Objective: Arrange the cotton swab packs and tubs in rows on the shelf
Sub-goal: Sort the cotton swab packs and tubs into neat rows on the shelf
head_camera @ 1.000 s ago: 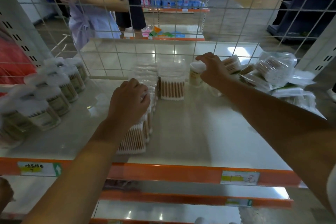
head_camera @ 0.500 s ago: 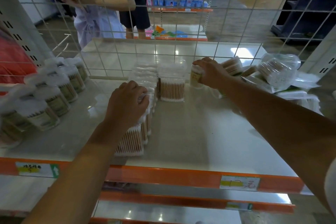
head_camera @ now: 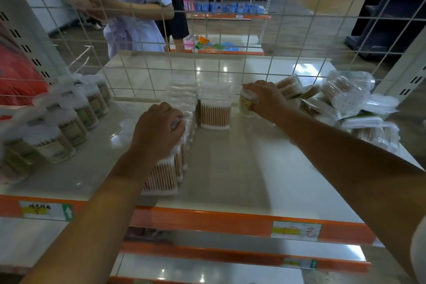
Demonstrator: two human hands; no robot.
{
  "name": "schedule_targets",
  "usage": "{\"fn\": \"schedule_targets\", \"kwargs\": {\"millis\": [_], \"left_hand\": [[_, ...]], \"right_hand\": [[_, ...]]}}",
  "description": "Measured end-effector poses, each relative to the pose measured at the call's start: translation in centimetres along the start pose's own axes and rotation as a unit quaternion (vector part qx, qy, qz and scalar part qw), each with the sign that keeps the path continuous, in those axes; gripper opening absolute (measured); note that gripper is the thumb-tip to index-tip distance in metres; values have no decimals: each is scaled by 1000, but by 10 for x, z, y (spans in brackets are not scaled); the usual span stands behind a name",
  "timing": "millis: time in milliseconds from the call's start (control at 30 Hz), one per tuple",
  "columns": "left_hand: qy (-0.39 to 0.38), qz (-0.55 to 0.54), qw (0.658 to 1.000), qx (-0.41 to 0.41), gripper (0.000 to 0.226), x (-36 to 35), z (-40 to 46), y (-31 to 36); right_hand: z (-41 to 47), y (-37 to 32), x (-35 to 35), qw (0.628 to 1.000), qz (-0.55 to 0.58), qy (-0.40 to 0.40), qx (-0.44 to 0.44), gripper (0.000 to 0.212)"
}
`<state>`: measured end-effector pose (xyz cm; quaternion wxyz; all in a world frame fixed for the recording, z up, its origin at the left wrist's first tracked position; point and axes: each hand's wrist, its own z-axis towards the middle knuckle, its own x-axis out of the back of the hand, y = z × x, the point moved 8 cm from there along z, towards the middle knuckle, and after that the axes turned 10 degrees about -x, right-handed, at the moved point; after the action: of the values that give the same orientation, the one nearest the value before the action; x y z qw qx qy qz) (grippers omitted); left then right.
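while my left hand (head_camera: 159, 131) rests curled on the row of cotton swab packs (head_camera: 175, 145), shelf (head_camera: 230, 168) mid-left.
my right hand (head_camera: 265, 99) grasps a round swab tub (head_camera: 246, 105) standing at the shelf's back, beside the loose bagged swabs (head_camera: 341, 97).

Roughly eight round tubs (head_camera: 57, 143) are seen left, one yellow-labelled tub (head_camera: 247, 104) in the middle, two rows of clear packs (head_camera: 214, 112), plus an uncountable bag pile (head_camera: 345, 97).
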<state>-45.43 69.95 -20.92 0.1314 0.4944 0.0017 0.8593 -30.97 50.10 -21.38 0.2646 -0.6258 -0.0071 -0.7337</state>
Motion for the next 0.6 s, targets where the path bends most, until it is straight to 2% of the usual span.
{"fn": "schedule_targets", "kwargs": {"millis": [167, 400, 600], "left_hand": [[-5, 1, 1000, 7, 20, 1, 1, 1], [-32, 8, 999, -7, 21, 3, 2, 8], [-52, -13, 998, -31, 20, 4, 9, 5]], "right_hand": [[-13, 10, 6, 999, 2, -29, -43, 62], [-37, 19, 26, 995, 81, 25, -45, 59], [-48, 5, 40, 995, 84, 38, -31, 59]]}}
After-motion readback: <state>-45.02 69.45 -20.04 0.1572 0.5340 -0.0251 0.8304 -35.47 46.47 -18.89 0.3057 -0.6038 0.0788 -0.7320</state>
